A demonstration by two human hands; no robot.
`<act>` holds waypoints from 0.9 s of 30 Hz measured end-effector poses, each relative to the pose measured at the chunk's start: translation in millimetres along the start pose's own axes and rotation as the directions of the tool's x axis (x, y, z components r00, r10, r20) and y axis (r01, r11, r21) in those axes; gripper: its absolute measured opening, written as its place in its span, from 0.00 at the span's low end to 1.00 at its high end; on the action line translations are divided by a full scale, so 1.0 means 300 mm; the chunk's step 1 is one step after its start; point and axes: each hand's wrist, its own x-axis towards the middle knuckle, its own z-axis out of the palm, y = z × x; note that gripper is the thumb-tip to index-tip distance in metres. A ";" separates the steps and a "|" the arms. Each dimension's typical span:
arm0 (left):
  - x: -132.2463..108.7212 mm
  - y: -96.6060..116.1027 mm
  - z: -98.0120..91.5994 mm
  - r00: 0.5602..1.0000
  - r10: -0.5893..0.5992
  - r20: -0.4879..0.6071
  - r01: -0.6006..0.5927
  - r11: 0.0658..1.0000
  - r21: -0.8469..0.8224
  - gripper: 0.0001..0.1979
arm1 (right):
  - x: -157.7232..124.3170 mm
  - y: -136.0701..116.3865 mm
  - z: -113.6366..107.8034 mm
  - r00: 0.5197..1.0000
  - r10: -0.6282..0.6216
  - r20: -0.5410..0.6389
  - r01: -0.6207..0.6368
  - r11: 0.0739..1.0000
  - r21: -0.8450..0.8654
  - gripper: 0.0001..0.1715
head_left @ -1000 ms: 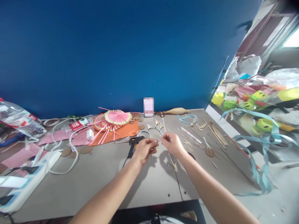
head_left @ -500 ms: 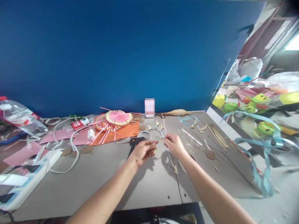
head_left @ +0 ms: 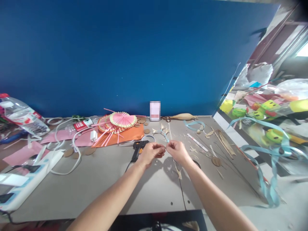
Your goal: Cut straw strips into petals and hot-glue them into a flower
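Both hands work just to the right of the glue gun [head_left: 137,150], the left hand [head_left: 154,150] nearest it and the right hand [head_left: 176,149] beyond, their fingertips almost meeting. The fingers of each are drawn in as for a pinch; whether they are clamped on something is too small to tell. The ring [head_left: 166,137], with blue ribbon and pale husk bits, lies right of the glue gun and farther back, behind the hands. Anything slight in that pinch could slip and be lost among the scraps [head_left: 177,168] right of the glue gun, since they look thin and pale. The left hand is close enough to knock the glue gun if it swings outward, with a burn possible if the tip is hot, which does not show; a forearm might also drag its cord. The grey tabletop [head_left: 96,192] carries paper fans [head_left: 122,119] on an orange sheet [head_left: 132,134] behind and left of the glue gun, a power strip [head_left: 36,179] far to its left, and husks [head_left: 226,143] well to its right. A blue wall [head_left: 134,57] rises behind, and a cluttered area with ribbon [head_left: 273,179] shows far right.
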 end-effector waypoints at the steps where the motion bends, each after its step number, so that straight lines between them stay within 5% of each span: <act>1: 0.001 -0.003 0.001 1.000 0.004 -0.005 -0.004 1.000 -0.006 0.10 | -0.001 0.000 0.001 1.000 0.003 0.000 -0.003 1.000 0.004 0.06; 16: 0.015 -0.041 -0.003 0.992 -0.081 -0.101 0.064 0.985 -0.158 0.09 | -0.013 0.039 0.029 0.995 0.043 -0.088 -0.034 0.995 0.098 0.04; 27: 0.014 -0.031 -0.012 0.992 -0.122 0.013 0.121 0.964 -0.238 0.08 | -0.013 0.016 0.000 0.999 0.029 0.025 -0.034 0.980 0.198 0.11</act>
